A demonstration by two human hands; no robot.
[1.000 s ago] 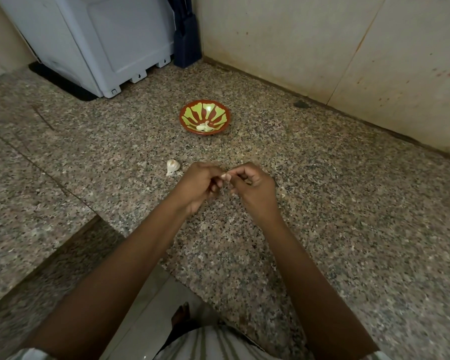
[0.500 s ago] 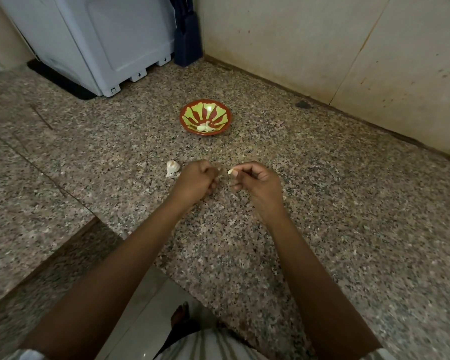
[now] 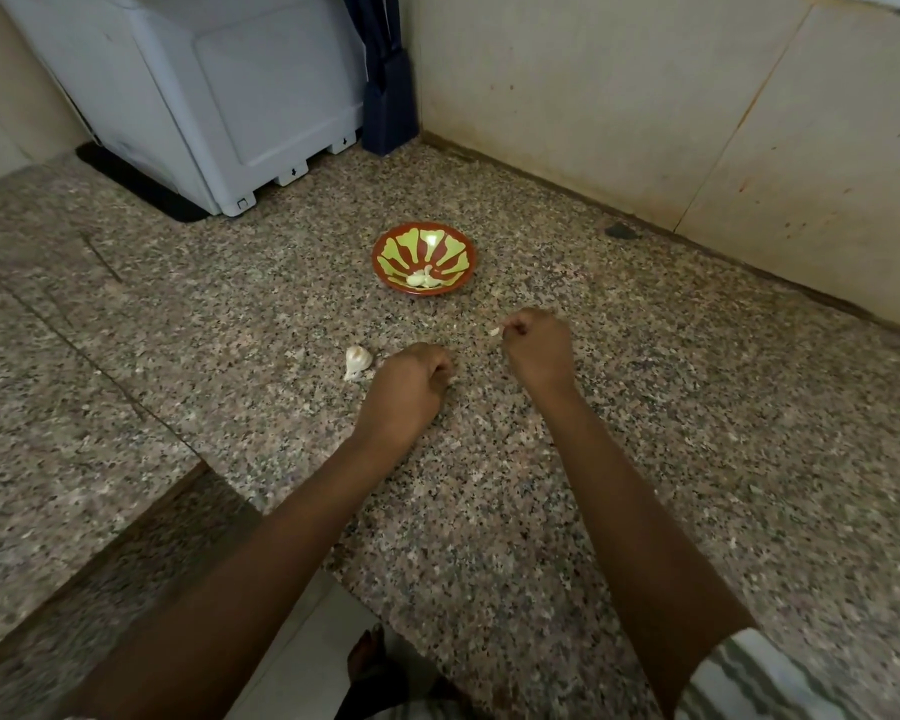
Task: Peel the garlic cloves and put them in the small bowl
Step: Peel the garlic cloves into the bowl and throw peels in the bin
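In the head view, the right hand (image 3: 539, 350) sits just right of the frame's centre, fingers curled, pinching a small pale garlic clove (image 3: 494, 332) at its fingertips. The clove pokes out on the hand's left side, above the granite desk (image 3: 671, 459) and below the small bowl (image 3: 383, 254). The left hand (image 3: 409, 381) lies lower and to the left, curled into a fist with the knuckles up. Whether anything is inside it cannot be told.

One second ago both hands met at the clove. Half a second ago they had just parted. Now they are well apart: the right hand has carried the clove up the frame, nearer the bowl, while the left hand has stayed close to the unpeeled garlic piece (image 3: 357, 362), which lies on the desk just to its left.

The bowl, red with green petals, stands above centre as before, with peeled cloves (image 3: 422, 278) at its near side. A white appliance (image 3: 230, 96) fills the upper left, with a dark blue object (image 3: 388, 116) beside it.
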